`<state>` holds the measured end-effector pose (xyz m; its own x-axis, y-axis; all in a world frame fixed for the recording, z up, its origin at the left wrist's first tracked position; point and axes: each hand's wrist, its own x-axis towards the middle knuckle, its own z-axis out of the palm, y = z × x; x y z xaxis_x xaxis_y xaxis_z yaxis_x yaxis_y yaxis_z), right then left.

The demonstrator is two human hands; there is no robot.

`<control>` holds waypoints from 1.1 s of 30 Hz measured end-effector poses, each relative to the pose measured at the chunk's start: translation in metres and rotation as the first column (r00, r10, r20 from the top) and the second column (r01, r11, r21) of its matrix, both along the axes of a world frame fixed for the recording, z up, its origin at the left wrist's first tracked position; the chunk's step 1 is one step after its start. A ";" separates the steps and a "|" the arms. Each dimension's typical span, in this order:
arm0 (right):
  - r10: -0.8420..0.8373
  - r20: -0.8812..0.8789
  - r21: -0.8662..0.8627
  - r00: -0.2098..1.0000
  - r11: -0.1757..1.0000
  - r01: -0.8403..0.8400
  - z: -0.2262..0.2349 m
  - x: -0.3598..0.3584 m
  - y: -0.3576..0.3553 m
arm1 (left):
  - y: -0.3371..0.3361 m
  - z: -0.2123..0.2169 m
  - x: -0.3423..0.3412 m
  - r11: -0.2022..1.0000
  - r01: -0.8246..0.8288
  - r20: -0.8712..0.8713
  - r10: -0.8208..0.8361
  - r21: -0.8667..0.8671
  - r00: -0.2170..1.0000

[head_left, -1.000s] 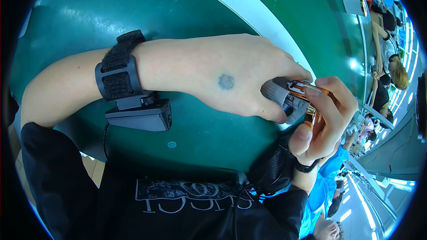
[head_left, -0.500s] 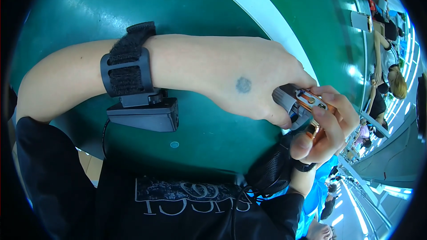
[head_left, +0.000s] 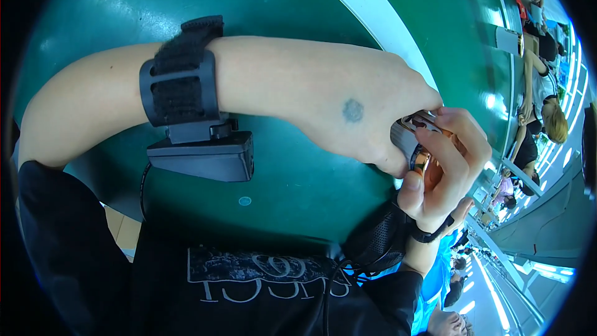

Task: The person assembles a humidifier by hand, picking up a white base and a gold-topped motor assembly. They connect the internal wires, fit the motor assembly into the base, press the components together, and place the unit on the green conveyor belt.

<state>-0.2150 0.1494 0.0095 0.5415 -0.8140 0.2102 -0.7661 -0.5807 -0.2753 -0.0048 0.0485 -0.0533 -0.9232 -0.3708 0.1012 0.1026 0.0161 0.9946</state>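
Note:
My left hand (head_left: 367, 102) comes in from the left, its fingers curled round a small grey plastic body (head_left: 403, 139). Much of that body is hidden in the palm. From the right, my right hand (head_left: 451, 162) pinches a shiny copper-coloured metal part (head_left: 424, 160) between thumb and fingers and holds it against the grey body's open end. A metal-rimmed edge (head_left: 421, 118) shows beside the right fingertips. What the assembled object is cannot be made out. Both hands are closed, above the green table.
A black box-like device (head_left: 205, 157) is strapped to my left wrist, with a cable hanging down. The green table (head_left: 298, 211) has a white stripe (head_left: 373, 9). A black mesh item (head_left: 376, 236) sits by my right forearm. Someone in blue (head_left: 438, 280) is close on the right.
My right hand has turned and closed in over the copper-coloured part, hiding more of it. That part sits closer to the grey body. My left forearm has shifted slightly up and right.

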 end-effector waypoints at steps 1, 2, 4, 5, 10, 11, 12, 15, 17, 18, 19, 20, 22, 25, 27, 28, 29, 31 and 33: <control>0.003 -0.021 0.022 1.000 1.000 -0.003 0.000 0.000 -0.001 | -0.001 -0.001 0.001 1.000 0.027 -0.001 -0.027 -0.002 1.000; 0.006 -0.020 0.021 1.000 1.000 -0.006 0.000 0.002 -0.002 | -0.001 -0.001 0.002 0.998 0.055 -0.002 -0.055 -0.004 0.999; -0.036 -0.034 0.022 0.999 0.999 0.037 0.001 0.005 -0.004 | -0.007 0.010 0.001 0.995 0.094 0.068 -0.097 0.037 0.993; -0.058 -0.042 0.021 0.997 0.998 0.059 0.002 0.007 -0.005 | -0.010 0.018 0.001 0.988 0.128 0.139 -0.138 0.082 0.981; -0.173 0.032 0.101 0.984 0.980 0.169 0.003 0.018 -0.007 | -0.007 0.018 -0.002 0.994 0.061 0.159 -0.075 0.088 0.984; -0.168 0.033 0.143 0.985 0.976 0.161 0.005 0.017 -0.009 | -0.009 0.017 -0.005 0.994 0.080 0.131 -0.089 0.075 0.987; -0.163 0.037 0.184 0.986 0.971 0.154 0.006 0.015 -0.012 | -0.010 0.018 -0.007 0.991 0.075 0.146 -0.091 0.114 0.985; -0.164 0.058 0.211 0.985 0.966 0.148 0.008 0.015 -0.012 | -0.006 0.029 -0.007 0.980 0.060 0.194 -0.097 0.187 0.976; -0.161 0.096 0.185 0.982 0.973 0.141 0.006 0.015 -0.015 | -0.006 0.026 -0.007 0.973 0.020 0.197 -0.067 0.231 0.978; -0.165 0.098 0.162 0.981 0.976 0.147 0.007 0.013 -0.017 | -0.006 0.030 -0.007 0.970 -0.007 0.205 -0.045 0.244 0.978; -0.176 0.142 0.179 0.974 0.972 0.150 0.008 0.010 -0.019 | -0.003 0.035 -0.009 0.975 -0.002 0.205 -0.044 0.220 0.978; -0.178 0.191 0.190 0.965 0.972 0.141 0.004 0.006 -0.021 | 0.001 0.036 -0.010 0.952 -0.036 0.183 -0.021 0.305 0.983; -0.166 0.247 0.172 0.955 0.977 0.125 0.005 -0.004 -0.024 | 0.004 0.037 -0.008 0.878 -0.093 0.138 0.031 0.469 0.990; -0.791 0.581 0.796 0.189 0.601 0.070 0.012 -0.038 -0.014 | 0.003 0.036 -0.003 0.923 -0.251 0.099 0.232 0.290 0.968; -0.817 0.570 0.795 -0.088 0.575 -0.191 0.015 -0.051 -0.011 | -0.008 0.037 0.007 0.922 -0.331 0.067 0.324 0.202 0.944; -0.819 0.529 0.757 -0.223 0.574 -0.312 0.019 -0.053 -0.010 | -0.026 0.034 0.015 0.836 -0.532 -0.010 0.536 -0.139 0.844; -0.810 0.539 0.749 -0.233 0.587 -0.309 0.020 -0.049 -0.010 | -0.045 0.030 0.024 0.598 -0.672 -0.159 0.684 -0.436 0.712; -0.821 0.531 0.771 -0.210 0.571 -0.283 0.016 -0.037 -0.004 | -0.086 0.025 0.052 -0.067 -0.743 -0.540 0.729 -0.666 0.419; -0.825 0.522 0.783 -0.217 0.565 -0.261 0.014 -0.037 -0.003 | -0.090 0.061 0.056 -0.238 -0.649 -0.440 0.883 -0.722 0.166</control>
<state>-0.2517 0.1461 0.0238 -0.1022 -0.8992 -0.4253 0.5768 0.2948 -0.7618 0.0516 -0.0416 0.0075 0.0125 -0.6857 0.7278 -0.7318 0.4897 0.4740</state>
